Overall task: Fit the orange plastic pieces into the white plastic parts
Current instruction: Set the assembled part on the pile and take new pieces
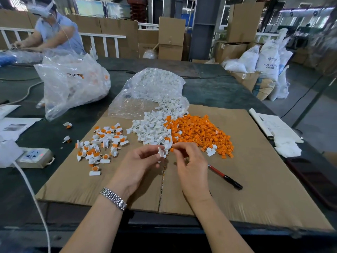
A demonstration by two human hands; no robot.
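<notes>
You were mid-assembly: one pair in hand, about to be joined. Your left hand (144, 161) had its fingers curled round a white part (161, 152), pinched at the fingertips. Your right hand (189, 162) pinched a small orange piece (171, 149) between thumb and forefinger, just beside the white part; whether the two touched yet I cannot tell, they're small and partly hidden by the fingers.

Both hands hung above the cardboard sheet (255, 179), near the front edge of the stock. The loose white parts pile (151, 128) spilled from the clear bag (145, 94); the orange pieces pile (200, 132) sat touching it on its right. Finished pieces (102, 145), white with orange seated in them, lay scattered to your left, a couple strayed off the cardboard onto the dark table (209, 92).

Judgement: insertion step, not yet seated. Next move likely needed lining the orange piece up with the white part's socket and pressing it home, then dropping it on the finished group. Lots of stock left, so early in the job.

A red-and-black pen (225, 177) lay by your right wrist.
</notes>
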